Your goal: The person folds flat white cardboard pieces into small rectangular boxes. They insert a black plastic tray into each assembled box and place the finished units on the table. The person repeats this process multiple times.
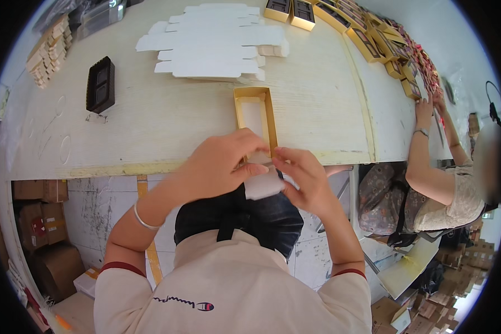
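A gold cardboard box [271, 114], open at the top with a pale inside, lies at the table's front edge. Both hands grip its near end, where a white flap [263, 187] hangs toward me. My left hand [228, 158] has its thumb on the flap and its fingers over the box's left side. Across from it, my right hand [303, 177] pinches the flap's right corner and the box's right side. A black plastic tray [101, 85] with compartments lies to the left, apart from my hands.
Flat white box blanks [209, 42] are stacked beyond the box. Gold boxes with black trays [303, 14] line the far right. Folded card pieces [49, 50] stand in a pile at far left. A co-worker's arm [428, 167] reaches over the right side of the table [167, 122].
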Motion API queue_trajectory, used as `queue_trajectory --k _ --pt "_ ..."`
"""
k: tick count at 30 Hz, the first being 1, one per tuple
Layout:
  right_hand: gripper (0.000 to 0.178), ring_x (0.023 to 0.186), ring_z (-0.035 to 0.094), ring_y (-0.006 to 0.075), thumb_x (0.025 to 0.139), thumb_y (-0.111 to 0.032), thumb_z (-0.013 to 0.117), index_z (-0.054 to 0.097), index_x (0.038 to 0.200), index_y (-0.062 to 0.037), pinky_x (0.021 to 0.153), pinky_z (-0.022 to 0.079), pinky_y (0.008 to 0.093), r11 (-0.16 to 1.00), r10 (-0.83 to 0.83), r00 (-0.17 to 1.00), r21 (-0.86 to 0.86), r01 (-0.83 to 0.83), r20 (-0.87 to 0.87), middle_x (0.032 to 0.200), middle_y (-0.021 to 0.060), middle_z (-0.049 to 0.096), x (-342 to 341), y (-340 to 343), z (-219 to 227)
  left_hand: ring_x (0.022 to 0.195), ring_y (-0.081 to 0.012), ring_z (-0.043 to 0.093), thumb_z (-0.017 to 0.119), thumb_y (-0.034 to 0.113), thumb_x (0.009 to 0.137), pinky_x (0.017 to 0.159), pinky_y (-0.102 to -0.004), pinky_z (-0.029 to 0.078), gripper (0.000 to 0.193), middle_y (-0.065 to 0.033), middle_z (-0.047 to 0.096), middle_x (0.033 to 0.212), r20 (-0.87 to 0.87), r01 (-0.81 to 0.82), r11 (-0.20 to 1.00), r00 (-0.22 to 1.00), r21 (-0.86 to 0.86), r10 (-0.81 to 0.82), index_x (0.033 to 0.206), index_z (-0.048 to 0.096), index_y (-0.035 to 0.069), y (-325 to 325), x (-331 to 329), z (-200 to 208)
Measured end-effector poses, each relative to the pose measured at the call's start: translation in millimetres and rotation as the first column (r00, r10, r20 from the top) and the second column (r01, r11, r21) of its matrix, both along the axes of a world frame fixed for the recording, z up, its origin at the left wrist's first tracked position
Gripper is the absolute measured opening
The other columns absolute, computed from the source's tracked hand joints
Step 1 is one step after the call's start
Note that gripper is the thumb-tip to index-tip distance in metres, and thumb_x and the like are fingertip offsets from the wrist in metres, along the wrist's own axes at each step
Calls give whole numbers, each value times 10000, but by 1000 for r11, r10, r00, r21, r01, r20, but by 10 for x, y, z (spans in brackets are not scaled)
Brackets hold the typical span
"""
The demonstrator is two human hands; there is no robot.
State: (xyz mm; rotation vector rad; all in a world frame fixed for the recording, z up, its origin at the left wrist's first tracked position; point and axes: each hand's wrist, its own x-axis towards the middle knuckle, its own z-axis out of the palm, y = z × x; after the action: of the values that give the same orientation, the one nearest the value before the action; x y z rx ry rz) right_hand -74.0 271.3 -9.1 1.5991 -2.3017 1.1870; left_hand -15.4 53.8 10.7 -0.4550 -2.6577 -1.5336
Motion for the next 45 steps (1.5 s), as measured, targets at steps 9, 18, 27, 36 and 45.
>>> queue_trajectory --k 9,18,27,36,45 --pt "122 725 506 179 803 5 672 598 892 -32 629 435 269 936 -164 905 -227 268 393 978 95 523 -43 -367 -62 670 -164 581 648 68 882 591 -266 468 367 -109 589 1119 84 -159 945 986 285 141 1213 491 54 34 28 -132" --pt "206 708 515 211 709 -64 647 604 909 -40 635 396 324 969 -138 882 122 214 -451 893 67 539 -22 -335 11 638 -251 596 715 79 798 537 -323 479 103 -73 613 855 -543 -408 890 803 -202 245 810 623 36 203 109 -276" --pt "85 712 556 301 763 -54 663 599 818 -64 654 437 379 885 33 999 464 -41 26 827 82 578 -266 -363 330 681 -296 596 742 228 788 624 -365 484 212 -94 642 801 12 -14 962 1000 -272 18 865 663 47 -6 -78 109" --pt "193 958 521 306 738 -192 750 606 796 -78 834 430 427 861 214 975 460 -217 60 868 66 537 -265 -228 546 1125 -320 509 820 252 662 982 -418 408 662 -117 540 1232 -425 -143 829 897 -540 -121 1254 558 117 -353 -127 176" --pt "231 1139 517 390 696 -78 759 621 875 -28 950 430 449 907 259 965 355 -227 -44 1072 127 597 -372 -512 659 1119 -309 510 866 327 575 971 -426 405 766 -109 552 1167 -264 -269 895 948 -356 180 1237 563 90 -589 123 -150"
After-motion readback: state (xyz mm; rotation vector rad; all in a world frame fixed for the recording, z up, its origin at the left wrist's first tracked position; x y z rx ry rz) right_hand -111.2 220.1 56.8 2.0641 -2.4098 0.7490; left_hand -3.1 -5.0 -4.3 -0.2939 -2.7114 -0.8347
